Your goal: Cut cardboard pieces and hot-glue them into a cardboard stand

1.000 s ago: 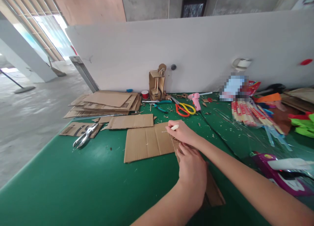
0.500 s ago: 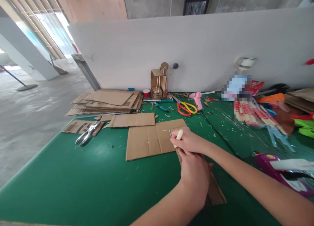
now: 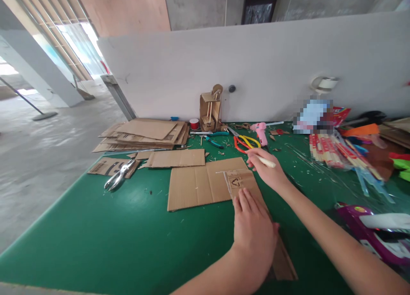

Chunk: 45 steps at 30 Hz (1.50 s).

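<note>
Here, pressing the cardboard strip (image 3: 242, 182) flat with the left hand (image 3: 254, 233), fingers spread; gripping a cream-handled tool (image 3: 267, 161) in the right hand (image 3: 270, 174), fingers curled around it, past the strip's far end. Left of both, a cardboard sheet (image 3: 195, 186) under the strip; beyond the right, scissors (image 3: 245, 142), glue gun (image 3: 261, 132).

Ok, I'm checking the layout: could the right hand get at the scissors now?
Probably yes: the scissors lie just beyond the right hand, nothing between, though its grip holds a white tool.
</note>
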Motion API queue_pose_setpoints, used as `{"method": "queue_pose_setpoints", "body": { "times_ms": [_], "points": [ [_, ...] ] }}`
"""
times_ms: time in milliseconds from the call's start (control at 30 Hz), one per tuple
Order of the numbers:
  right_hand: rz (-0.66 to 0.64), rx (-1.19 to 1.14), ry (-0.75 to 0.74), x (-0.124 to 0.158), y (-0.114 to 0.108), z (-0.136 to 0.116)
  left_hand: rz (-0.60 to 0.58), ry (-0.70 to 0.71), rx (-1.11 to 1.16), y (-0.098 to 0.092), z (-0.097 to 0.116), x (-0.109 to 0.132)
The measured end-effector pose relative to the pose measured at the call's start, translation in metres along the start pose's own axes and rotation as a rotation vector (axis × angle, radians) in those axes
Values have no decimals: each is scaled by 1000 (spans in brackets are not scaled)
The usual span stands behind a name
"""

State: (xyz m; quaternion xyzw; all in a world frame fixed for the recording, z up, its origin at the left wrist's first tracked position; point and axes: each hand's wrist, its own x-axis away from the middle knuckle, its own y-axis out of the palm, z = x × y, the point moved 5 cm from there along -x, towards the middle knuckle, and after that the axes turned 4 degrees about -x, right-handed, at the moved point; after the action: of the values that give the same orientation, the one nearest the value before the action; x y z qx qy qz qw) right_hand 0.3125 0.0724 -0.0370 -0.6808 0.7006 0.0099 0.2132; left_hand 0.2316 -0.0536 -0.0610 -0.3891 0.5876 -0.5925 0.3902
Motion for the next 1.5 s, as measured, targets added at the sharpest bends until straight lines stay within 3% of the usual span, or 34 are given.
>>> {"method": "queue_pose_setpoints", "body": {
  "times_ms": [200,233,400,533,733,833,1033,1200,1267,1333,1500],
  "points": [
    [125,50,61,7,-11,40,-51,382,248,-9,-30,50],
    [115,60,58,7,-11,42,-61,383,269,-10,-38,54],
    [27,236,-171,6,-12,32,-154,73,246,-12,-83,57],
    [-60,422,-301,8,-11,29,-95,-39,247,-23,-104,51],
    [-152,625,-273,10,-12,33,-105,-141,544,-28,-142,26],
    [-138,566,-279,7,-16,35,-122,-88,592,-41,-166,8],
    [-76,614,-265,3,-21,45,-118,91,479,-87,-233,-40],
    [-128,808,-217,5,-18,44,-104,46,246,-86,-275,-93],
    [-116,900,-185,5,-19,42,8,-17,22,-79,-273,-106],
    [-88,1003,-146,6,-20,40,96,-1,-120,-69,-255,-112],
    [-36,1203,-92,9,-22,38,-115,280,-76,-29,-190,-109]
  ]
}}
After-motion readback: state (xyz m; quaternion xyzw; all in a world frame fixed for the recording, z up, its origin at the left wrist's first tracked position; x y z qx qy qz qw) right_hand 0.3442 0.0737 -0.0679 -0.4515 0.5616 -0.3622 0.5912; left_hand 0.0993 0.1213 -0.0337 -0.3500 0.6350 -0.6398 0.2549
